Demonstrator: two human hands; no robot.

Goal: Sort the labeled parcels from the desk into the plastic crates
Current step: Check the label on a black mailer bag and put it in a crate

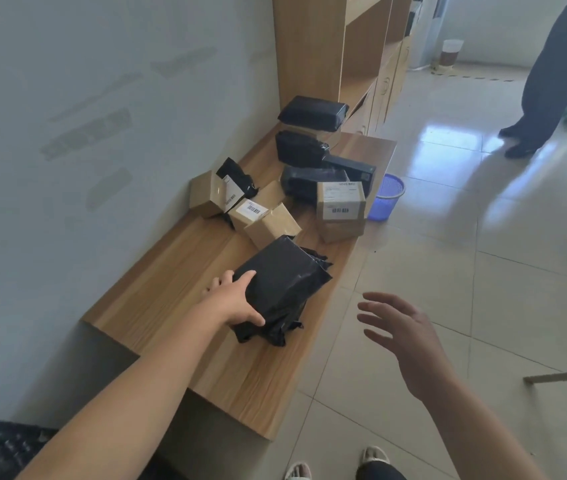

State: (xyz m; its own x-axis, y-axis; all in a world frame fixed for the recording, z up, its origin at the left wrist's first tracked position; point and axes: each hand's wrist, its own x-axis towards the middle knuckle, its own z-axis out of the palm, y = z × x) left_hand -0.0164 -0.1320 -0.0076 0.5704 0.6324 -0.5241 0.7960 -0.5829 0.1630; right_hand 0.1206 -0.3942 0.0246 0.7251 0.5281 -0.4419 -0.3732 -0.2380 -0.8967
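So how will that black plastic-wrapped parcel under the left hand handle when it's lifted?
The black parcel looks soft-wrapped: crinkled film and loose flaps suggest it may sag. The glossy film could be slippery. The left hand covers one end only, so it may droop.

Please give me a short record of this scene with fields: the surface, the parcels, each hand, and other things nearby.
surface: wooden desk along the wall
nearest parcel: black plastic-wrapped parcel
other parcels: cardboard boxes, one labeled box, and more black parcels behind
left hand: grip on the black parcel's near-left corner
right hand: open, in the air over the floor
nearby: blue basket on the floor
crates: not visible
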